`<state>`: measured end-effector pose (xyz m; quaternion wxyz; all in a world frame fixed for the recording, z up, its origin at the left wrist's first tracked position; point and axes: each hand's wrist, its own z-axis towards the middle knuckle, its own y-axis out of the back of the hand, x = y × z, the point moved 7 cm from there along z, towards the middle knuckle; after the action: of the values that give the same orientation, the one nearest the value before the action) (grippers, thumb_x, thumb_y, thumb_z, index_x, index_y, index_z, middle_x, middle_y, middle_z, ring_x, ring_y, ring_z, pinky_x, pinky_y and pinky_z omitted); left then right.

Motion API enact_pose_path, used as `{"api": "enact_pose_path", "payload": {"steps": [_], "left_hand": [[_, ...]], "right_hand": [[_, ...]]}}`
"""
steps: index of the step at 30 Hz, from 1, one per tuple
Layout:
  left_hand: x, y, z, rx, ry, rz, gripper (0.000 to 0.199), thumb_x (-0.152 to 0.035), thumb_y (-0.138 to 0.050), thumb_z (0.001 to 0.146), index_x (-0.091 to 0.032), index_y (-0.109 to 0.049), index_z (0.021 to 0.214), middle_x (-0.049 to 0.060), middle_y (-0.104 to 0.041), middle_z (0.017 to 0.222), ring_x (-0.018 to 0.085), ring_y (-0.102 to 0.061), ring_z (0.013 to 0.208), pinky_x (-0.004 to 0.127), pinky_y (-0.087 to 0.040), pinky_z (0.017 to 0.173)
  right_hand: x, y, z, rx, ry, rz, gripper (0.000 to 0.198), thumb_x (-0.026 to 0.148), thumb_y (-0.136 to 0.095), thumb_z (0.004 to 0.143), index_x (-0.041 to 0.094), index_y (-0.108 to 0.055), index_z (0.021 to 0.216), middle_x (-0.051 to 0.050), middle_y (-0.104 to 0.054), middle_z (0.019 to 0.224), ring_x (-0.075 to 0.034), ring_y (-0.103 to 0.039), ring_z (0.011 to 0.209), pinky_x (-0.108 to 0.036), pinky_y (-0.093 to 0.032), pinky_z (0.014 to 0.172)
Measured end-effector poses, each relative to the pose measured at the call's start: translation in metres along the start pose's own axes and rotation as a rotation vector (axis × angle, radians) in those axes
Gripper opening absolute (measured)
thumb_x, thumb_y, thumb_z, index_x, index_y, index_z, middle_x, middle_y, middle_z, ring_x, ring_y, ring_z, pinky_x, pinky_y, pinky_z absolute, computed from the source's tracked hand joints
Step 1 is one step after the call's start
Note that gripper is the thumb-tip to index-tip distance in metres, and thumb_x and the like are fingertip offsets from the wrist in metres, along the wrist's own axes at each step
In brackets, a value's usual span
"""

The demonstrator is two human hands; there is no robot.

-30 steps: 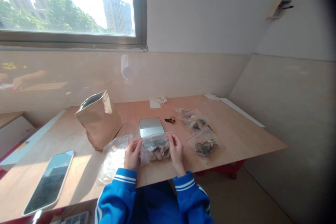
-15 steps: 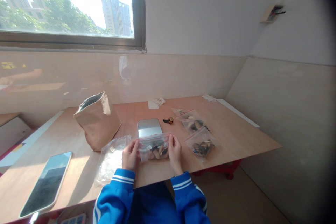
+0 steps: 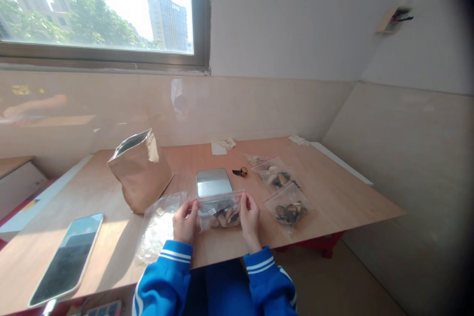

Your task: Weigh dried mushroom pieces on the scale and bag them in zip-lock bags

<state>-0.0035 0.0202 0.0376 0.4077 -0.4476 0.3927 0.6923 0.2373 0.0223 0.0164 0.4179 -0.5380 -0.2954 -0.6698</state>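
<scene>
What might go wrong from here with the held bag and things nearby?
The clear bag, pinched near its upper corners by the left hand and right hand, might spill its pieces if unsealed; the seal is unclear.
The silver-topped device just beyond the bag could get bumped.
The phone by the front edge of the table might get knocked off.

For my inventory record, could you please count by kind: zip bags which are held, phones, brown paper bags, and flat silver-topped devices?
Held zip bags: 1
Phones: 1
Brown paper bags: 1
Flat silver-topped devices: 1
Total: 4
</scene>
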Motion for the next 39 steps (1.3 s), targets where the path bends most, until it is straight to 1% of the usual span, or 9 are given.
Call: {"api": "enact_pose_path", "payload": {"steps": [5,9,13,19,22,26,34,37,39], "left_hand": [[0.000,-0.003,-0.001,0.032,0.032,-0.064,0.025,-0.042,-0.058,0.079,-0.020,-0.070,0.081,0.006,-0.072,0.074,0.020,-0.066,0.070,0.032,-0.054,0.070],[0.004,-0.005,-0.002,0.041,0.038,-0.123,0.027,-0.043,-0.066,0.073,-0.018,-0.069,0.083,0.005,-0.072,0.081,0.019,-0.066,0.074,0.029,-0.052,0.071],[0.009,-0.005,-0.002,0.027,0.085,-0.155,0.029,-0.042,-0.071,0.069,-0.017,-0.067,0.082,0.003,-0.069,0.075,0.016,-0.064,0.070,0.026,-0.050,0.067],[0.001,-0.003,-0.004,-0.019,0.173,-0.249,0.026,-0.037,-0.075,0.064,-0.015,-0.067,0.075,0.001,-0.067,0.069,0.013,-0.061,0.065,0.022,-0.047,0.062],[-0.001,-0.002,-0.004,-0.026,0.173,-0.273,0.025,-0.036,-0.075,0.064,-0.015,-0.067,0.075,0.001,-0.067,0.068,0.013,-0.060,0.066,0.022,-0.047,0.063],[0.002,-0.003,-0.003,-0.009,0.154,-0.242,0.027,-0.038,-0.075,0.065,-0.015,-0.067,0.076,0.001,-0.067,0.071,0.014,-0.061,0.067,0.024,-0.048,0.065],[0.005,-0.004,0.000,0.065,0.108,-0.116,0.032,-0.046,-0.068,0.071,-0.016,-0.069,0.082,0.004,-0.070,0.076,0.017,-0.063,0.071,0.026,-0.049,0.065],[0.004,-0.004,-0.001,0.064,0.105,-0.109,0.032,-0.047,-0.066,0.072,-0.017,-0.069,0.082,0.004,-0.069,0.074,0.017,-0.063,0.068,0.026,-0.049,0.063],[0.004,-0.003,-0.001,0.047,0.098,-0.103,0.030,-0.045,-0.067,0.072,-0.017,-0.069,0.082,0.003,-0.069,0.073,0.017,-0.063,0.068,0.026,-0.049,0.062]], "right_hand": [[-0.003,-0.002,-0.002,0.049,-0.062,0.055,0.043,0.058,-0.043,0.088,0.019,-0.059,0.075,-0.001,-0.059,0.065,-0.016,-0.054,0.059,-0.027,-0.043,0.058],[0.001,-0.009,-0.003,0.113,-0.027,0.113,0.034,0.052,-0.053,0.085,0.019,-0.061,0.088,-0.002,-0.063,0.076,-0.017,-0.059,0.071,-0.028,-0.047,0.069],[0.000,-0.011,-0.003,0.123,-0.038,0.130,0.032,0.048,-0.058,0.082,0.018,-0.062,0.090,-0.003,-0.065,0.081,-0.017,-0.062,0.075,-0.030,-0.048,0.073],[-0.004,-0.007,-0.002,0.091,-0.025,0.109,0.032,0.048,-0.060,0.081,0.017,-0.063,0.088,-0.005,-0.067,0.086,-0.019,-0.062,0.080,-0.030,-0.048,0.074],[-0.005,-0.007,-0.001,0.093,-0.010,0.096,0.032,0.047,-0.060,0.082,0.017,-0.063,0.089,-0.005,-0.067,0.087,-0.019,-0.062,0.082,-0.031,-0.048,0.076],[-0.006,-0.007,-0.001,0.096,-0.011,0.081,0.032,0.048,-0.060,0.082,0.017,-0.064,0.090,-0.005,-0.068,0.088,-0.019,-0.062,0.081,-0.031,-0.048,0.076],[-0.007,-0.009,-0.003,0.118,-0.086,0.133,0.035,0.051,-0.057,0.083,0.018,-0.062,0.093,-0.005,-0.067,0.088,-0.019,-0.062,0.082,-0.029,-0.048,0.075],[-0.005,-0.009,-0.003,0.144,-0.089,0.155,0.036,0.051,-0.055,0.085,0.020,-0.060,0.102,-0.004,-0.067,0.089,-0.019,-0.063,0.085,-0.029,-0.047,0.077],[-0.004,-0.011,-0.003,0.178,-0.079,0.182,0.036,0.052,-0.051,0.087,0.020,-0.060,0.102,-0.004,-0.067,0.088,-0.019,-0.063,0.087,-0.029,-0.047,0.078]]}}
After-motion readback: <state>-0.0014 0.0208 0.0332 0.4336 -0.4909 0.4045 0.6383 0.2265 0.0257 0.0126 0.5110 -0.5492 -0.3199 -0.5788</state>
